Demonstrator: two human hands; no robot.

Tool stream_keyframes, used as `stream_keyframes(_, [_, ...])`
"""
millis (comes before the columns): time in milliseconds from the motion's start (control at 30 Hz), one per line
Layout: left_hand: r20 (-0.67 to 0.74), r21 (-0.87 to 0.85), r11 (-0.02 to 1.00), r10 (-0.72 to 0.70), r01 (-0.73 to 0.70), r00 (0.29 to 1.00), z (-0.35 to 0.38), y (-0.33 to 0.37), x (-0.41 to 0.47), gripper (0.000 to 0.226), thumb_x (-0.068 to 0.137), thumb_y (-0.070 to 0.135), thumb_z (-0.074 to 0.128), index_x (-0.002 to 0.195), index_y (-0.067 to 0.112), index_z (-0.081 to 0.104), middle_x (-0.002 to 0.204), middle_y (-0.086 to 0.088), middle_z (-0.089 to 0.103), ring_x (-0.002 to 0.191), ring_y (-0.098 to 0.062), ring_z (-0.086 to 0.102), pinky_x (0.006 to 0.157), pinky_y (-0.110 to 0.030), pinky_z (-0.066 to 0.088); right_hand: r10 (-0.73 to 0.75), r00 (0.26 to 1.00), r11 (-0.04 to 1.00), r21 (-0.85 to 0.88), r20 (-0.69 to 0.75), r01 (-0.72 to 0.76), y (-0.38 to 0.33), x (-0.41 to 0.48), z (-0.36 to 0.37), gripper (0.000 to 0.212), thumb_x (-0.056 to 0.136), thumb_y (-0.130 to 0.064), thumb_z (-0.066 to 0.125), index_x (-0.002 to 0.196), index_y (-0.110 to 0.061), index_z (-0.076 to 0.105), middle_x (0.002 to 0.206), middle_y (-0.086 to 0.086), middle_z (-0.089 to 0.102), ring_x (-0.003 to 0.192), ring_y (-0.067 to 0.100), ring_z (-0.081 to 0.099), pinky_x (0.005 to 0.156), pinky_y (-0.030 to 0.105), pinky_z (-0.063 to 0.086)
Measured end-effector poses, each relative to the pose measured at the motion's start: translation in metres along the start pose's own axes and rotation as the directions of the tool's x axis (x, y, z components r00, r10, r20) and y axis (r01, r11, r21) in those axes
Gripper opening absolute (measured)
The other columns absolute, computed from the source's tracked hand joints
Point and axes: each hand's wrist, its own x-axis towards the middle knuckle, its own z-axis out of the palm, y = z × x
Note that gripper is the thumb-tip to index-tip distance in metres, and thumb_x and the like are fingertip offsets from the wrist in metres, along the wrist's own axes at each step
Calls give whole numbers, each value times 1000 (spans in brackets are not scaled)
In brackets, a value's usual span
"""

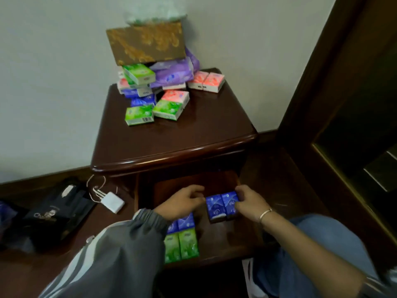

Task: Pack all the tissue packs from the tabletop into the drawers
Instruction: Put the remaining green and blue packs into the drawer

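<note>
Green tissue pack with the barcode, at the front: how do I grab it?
Come from above and the front. The green tissue pack lies flat on the nightstand top, nothing on it, barcode edge and left end bare. Probably thumb on the barcode edge, fingers over the top to the back edge.

Both arms reach forward and down, and the hands are close together. The left arm, in a grey sleeve [129, 237] with paler stripes, comes in from the lower left. The left hand [182, 203] is back-up with its fingers curled toward the right, and blur hides whether they grip anything. The right forearm is bare with a thin bracelet [265, 212] at the wrist, and the right hand [247, 201] pinches a pair of blue tissue packs [221, 205], thumb on top.
</note>
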Motion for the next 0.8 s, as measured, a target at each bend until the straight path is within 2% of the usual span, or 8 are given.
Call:
stream_keyframes(100, [7,34,992,120,-120,993,-46,19,-36,38,92,11,58,130,16,50,115,-2,63,102,-12,58,92,-25,46,-273,929,960,-4,-249,281,-23,-22,-17,36,80,-4,57,112,-17,65,111,2,68,103,16,63,91,27,49])
stream_keyframes(200, [-91,81,969,241,-234,966,-92,34,-53,33,91,10,59,122,21,54,113,2,66,102,-10,61,93,-22,45,-543,668,831,-207,-509,517,-61,-21,-45,29,80,-5,58,106,-14,66,105,2,68,99,16,61,87,26,45])
stream_keyframes(267, [-257,241,937,314,-254,914,-120,39,-50,35,90,11,61,124,21,54,117,1,63,107,-11,59,95,-23,44,-599,573,798,-355,-559,488,-91,2,-66,30,84,-13,57,114,-10,62,115,9,63,109,26,56,93,32,41])
stream_keyframes(300, [-347,338,913,348,-230,871,-132,40,-46,39,89,12,62,127,19,53,122,-1,59,113,-14,56,99,-25,41,-586,596,810,-406,-549,423,-107,18,-74,37,87,-19,56,122,-8,57,124,12,58,117,29,51,99,36,39])
stream_keyframes(367, [-470,476,867,393,-147,790,-154,40,-32,49,87,11,62,134,10,48,131,-11,51,124,-23,48,105,-27,32,-509,724,832,-481,-466,275,-130,52,-81,53,92,-35,50,139,-11,41,145,13,39,136,31,32,110,43,30])
stream_keyframes(467, [-545,572,820,378,2,748,-174,34,-4,61,86,16,61,142,7,38,145,-14,37,132,-31,38,111,-39,30,-393,860,817,-553,-326,164,-137,94,-65,63,95,-50,36,149,-20,23,159,3,15,147,24,9,117,47,16])
stream_keyframes(700, [-523,717,687,421,116,741,-191,29,52,68,91,31,54,149,18,23,158,-6,18,144,-28,20,110,-51,28,-427,803,765,-639,-416,76,-118,119,-55,64,89,-59,29,146,-30,30,156,-1,26,145,20,19,114,48,17])
stream_keyframes(800, [-541,685,714,369,142,756,-180,20,62,61,95,34,46,150,19,23,158,-3,19,144,-25,20,112,-55,18,-439,788,767,-637,-432,79,-117,115,-52,63,88,-58,31,145,-31,31,155,-1,28,144,20,21,114,47,18])
